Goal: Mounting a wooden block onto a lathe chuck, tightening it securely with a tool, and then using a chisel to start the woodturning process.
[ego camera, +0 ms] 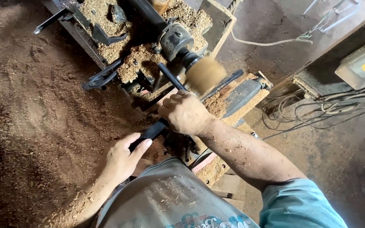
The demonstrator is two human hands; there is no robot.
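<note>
We see a box behind the lathe heaped with sawdust. Our right hand closes over a dark chisel, our left hand wraps its near end. It runs from lower left up toward the blurred spinning wood (shavings coat the floor all around).

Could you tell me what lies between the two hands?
In the head view, only the dark tool handle spans the stretch between the left hand and the right hand.
</note>
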